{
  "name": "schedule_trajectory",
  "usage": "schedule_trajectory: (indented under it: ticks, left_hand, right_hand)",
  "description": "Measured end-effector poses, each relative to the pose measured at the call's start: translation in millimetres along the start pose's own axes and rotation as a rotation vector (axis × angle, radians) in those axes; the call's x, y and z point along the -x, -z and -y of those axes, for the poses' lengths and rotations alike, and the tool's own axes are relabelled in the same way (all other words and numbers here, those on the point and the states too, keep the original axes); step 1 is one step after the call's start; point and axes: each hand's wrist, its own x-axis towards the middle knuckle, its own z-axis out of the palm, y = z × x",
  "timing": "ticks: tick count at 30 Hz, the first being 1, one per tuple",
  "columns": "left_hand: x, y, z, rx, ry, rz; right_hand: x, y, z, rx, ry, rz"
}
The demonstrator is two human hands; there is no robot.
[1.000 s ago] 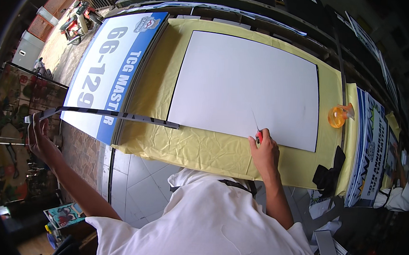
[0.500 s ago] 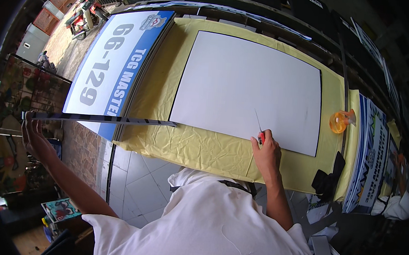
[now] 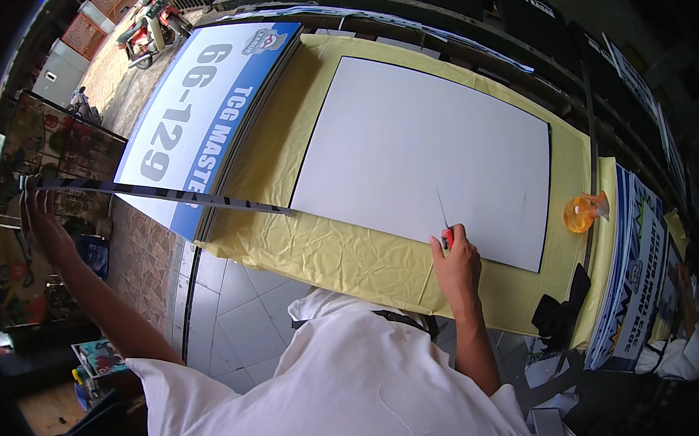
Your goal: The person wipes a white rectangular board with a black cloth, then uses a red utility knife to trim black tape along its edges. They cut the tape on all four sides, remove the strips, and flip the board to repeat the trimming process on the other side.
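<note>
My left hand (image 3: 45, 225) is stretched far to the left, its fingers closed on the end of a long narrow strip (image 3: 157, 194) with dark and grey bands. The strip crosses over the printed boards, and its other end lies by the lower left corner of a large white panel (image 3: 423, 154). Dark edges show around parts of that panel. In my right hand (image 3: 457, 260), over the panel's near edge, is a red-handled tool (image 3: 447, 238) with a long thin metal blade pointing away from me. I cannot make out its exact kind.
Yellow sheeting (image 3: 323, 248) covers the table beneath the panel. Stacked printed boards (image 3: 190, 118) stand left; more boards (image 3: 625, 270) lie right. A spray bottle (image 3: 581, 215) with orange liquid and a black cloth-like item (image 3: 558, 311) sit nearby. Another person's arm (image 3: 686, 302) shows far right.
My left hand has moved further left and slightly up, drawing the strip along; its far end has slid a little left at the panel's corner. My right hand stays in nearly the same spot.
</note>
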Motion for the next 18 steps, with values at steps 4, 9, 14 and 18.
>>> schedule_trajectory:
  ticks: [4,9,14,18]
  left_hand:
    - [4,-1,-4,0.019,0.041,-0.041]
    - [27,5,-3,0.17,0.101,0.076]
    - [74,22,-37,0.61,0.297,0.179]
    - [115,32,-78,0.792,0.353,0.382]
  right_hand:
    - [-1,-1,-1,-0.007,0.001,0.004]
    - [-5,6,4,0.017,0.032,0.042]
    - [-22,16,21,-0.039,0.153,0.207]
    - [-49,36,78,0.142,0.432,0.47]
